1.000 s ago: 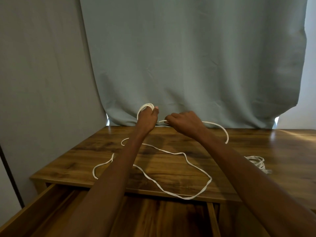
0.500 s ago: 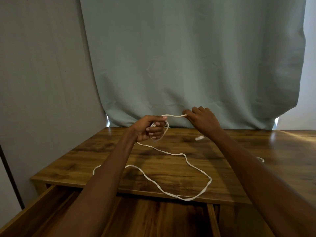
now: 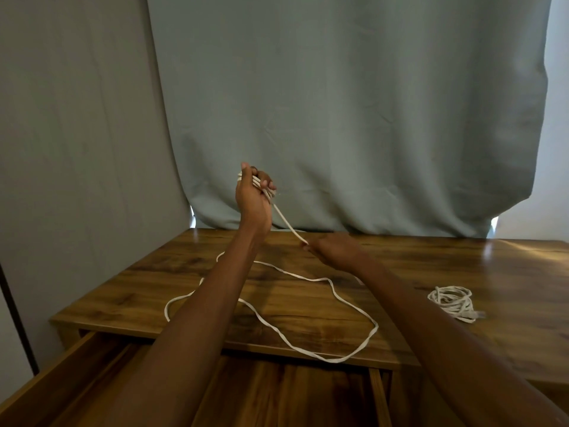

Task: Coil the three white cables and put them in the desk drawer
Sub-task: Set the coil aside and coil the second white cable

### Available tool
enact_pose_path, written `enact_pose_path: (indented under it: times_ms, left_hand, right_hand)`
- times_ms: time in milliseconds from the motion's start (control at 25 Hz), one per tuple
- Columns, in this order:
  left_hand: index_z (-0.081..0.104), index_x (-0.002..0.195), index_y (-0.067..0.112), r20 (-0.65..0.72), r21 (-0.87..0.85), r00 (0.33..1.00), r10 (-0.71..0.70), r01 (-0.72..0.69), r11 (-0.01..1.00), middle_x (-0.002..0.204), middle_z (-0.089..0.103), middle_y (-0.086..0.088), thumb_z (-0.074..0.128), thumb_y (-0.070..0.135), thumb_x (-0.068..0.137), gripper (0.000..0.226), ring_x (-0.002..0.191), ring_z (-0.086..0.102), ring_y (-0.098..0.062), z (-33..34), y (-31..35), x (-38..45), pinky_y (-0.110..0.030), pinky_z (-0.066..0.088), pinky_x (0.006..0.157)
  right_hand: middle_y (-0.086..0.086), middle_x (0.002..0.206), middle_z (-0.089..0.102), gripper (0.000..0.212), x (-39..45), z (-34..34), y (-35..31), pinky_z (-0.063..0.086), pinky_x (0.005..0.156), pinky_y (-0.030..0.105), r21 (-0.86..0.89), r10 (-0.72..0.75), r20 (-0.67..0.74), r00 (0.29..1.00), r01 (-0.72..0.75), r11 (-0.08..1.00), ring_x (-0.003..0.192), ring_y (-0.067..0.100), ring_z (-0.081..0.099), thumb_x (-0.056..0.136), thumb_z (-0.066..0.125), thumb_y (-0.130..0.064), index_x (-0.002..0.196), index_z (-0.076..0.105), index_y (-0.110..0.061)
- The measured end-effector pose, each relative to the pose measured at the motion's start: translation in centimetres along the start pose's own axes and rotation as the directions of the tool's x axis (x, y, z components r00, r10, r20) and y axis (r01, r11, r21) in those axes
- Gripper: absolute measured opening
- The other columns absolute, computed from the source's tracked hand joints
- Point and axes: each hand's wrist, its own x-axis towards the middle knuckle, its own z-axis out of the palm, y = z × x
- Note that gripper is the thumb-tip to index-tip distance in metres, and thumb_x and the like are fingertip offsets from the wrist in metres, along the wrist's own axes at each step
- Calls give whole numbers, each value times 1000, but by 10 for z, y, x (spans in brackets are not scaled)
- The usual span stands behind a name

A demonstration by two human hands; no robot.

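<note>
While both hands [image 3: 254,198] coil cable [image 3: 311,343], drawer [image 3: 92,359] stands open.

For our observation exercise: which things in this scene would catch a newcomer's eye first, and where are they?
The raised left hand, wound with loops of thin white cable, stands out before the grey-green curtain. The right hand pinches the strand over the brown wooden desk. A coiled white cable bundle lies at the right.

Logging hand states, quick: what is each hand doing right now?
Left hand: closed, holding loops of the white cable, raised above the desk.
Right hand: closed, fingers pinching the same cable's taut stretch.
</note>
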Motion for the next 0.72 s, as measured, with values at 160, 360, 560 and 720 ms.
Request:
enact_pose_path:
  times_ms: [160, 360, 560, 720]
  left_hand:
    - [43, 70, 19, 56, 673, 983, 175, -167, 721, 59, 44, 0, 36, 33, 108, 41, 53, 42, -8, -17, -17, 0, -27, 36, 55]
    - [58, 76, 11, 139, 958, 985, -98, -109, 265, 64, 57, -11, 25, 55, 104, 62, 63, 56, -20, -41, -34, -9, -35, 45, 67]
    - [66, 76, 7, 246, 962, 801, -545, -135, 237, 60, 54, -9, 13, 83, 86, 93, 54, 49, -18, -32, -27, -27, -30, 41, 59]
    - [58, 70, 12, 336, 917, 673, -659, -74, 391, 54, 46, -6, 50, 61, 94, 56, 48, 40, -17, -17, -21, -32, -28, 38, 53]
  right_hand:
    - [5, 78, 70, 30, -1, -14, -9, 39, 49, 29, -144, -271, -166, 948, 248, 958, 57, 22, 62, 105, 42, -38, 112, 63, -18]
    - [5, 83, 67, 32, -8, -38, -11, 43, 52, 32, -213, -330, -210, 920, 286, 934, 62, 23, 61, 105, 30, -36, 108, 56, -17]
    - [5, 103, 69, 32, -19, -46, 23, 44, 52, 29, -149, -90, -395, 914, 32, 988, 71, 23, 64, 103, 36, -40, 118, 56, -21]
    - [3, 113, 69, 43, -23, -41, 30, 43, 52, 26, -26, 19, -455, 890, -35, 999, 73, 21, 66, 105, 28, -46, 128, 56, -24]
